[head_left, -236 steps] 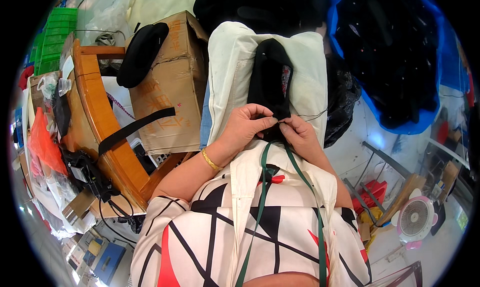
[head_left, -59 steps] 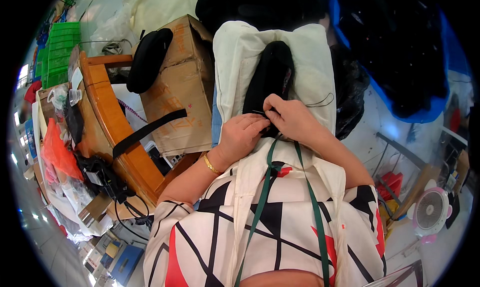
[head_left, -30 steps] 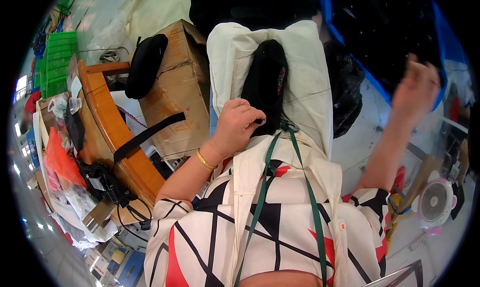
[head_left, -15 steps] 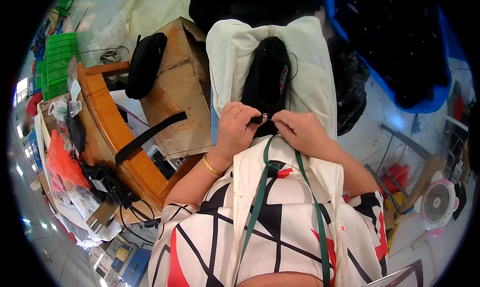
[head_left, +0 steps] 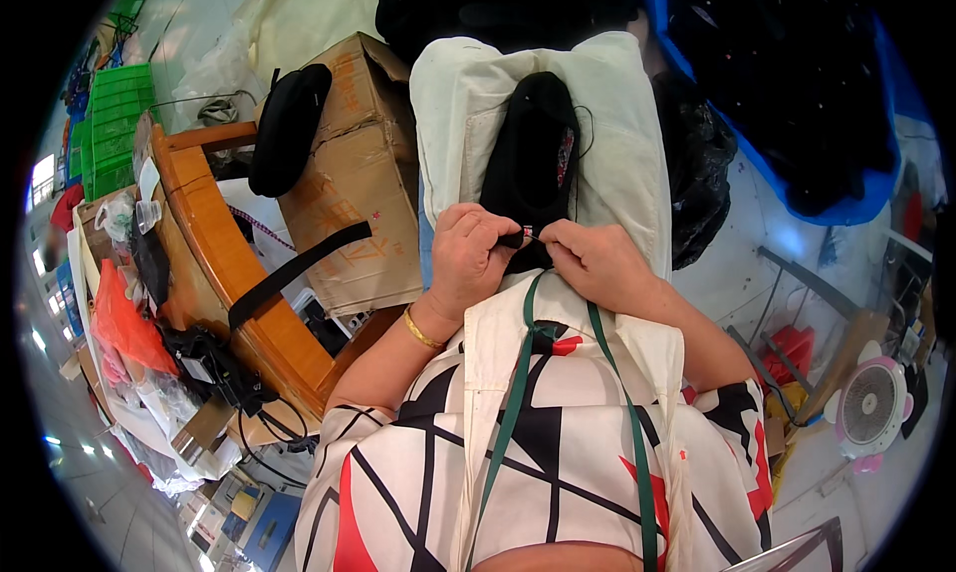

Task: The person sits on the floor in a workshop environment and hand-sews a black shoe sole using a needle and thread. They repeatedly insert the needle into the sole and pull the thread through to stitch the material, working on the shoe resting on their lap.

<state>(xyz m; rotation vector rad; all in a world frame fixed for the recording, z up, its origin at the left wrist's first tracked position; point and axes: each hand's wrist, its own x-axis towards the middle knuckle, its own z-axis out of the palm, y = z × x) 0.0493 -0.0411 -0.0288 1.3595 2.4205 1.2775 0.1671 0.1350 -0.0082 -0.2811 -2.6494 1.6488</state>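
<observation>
A black cloth shoe (head_left: 528, 144) lies on a cream cloth pad (head_left: 622, 124), its toe pointing away from me and a patterned lining showing inside its opening. At the heel, my left hand (head_left: 468, 253) is closed, thumb and fingers pinching the black edge, where a small light and red patch shows. Right beside it, my right hand (head_left: 597, 263) is closed in a pinch against that same edge. What sits between its fingertips is too small to make out. A thin dark thread (head_left: 590, 124) curves over the pad at the shoe's right side.
Left of the pad stand a cardboard box (head_left: 349, 194) and a wooden frame (head_left: 214, 224), with another black shoe (head_left: 289, 129) and a black strap (head_left: 299, 273) on them. A black plastic bag (head_left: 697, 164), a blue-edged sack (head_left: 777, 84) and a fan (head_left: 871, 403) are at right.
Both hands stay at the shoe's heel in nearly the same pinch. Only a very slight shift of the right fingertips shows.
</observation>
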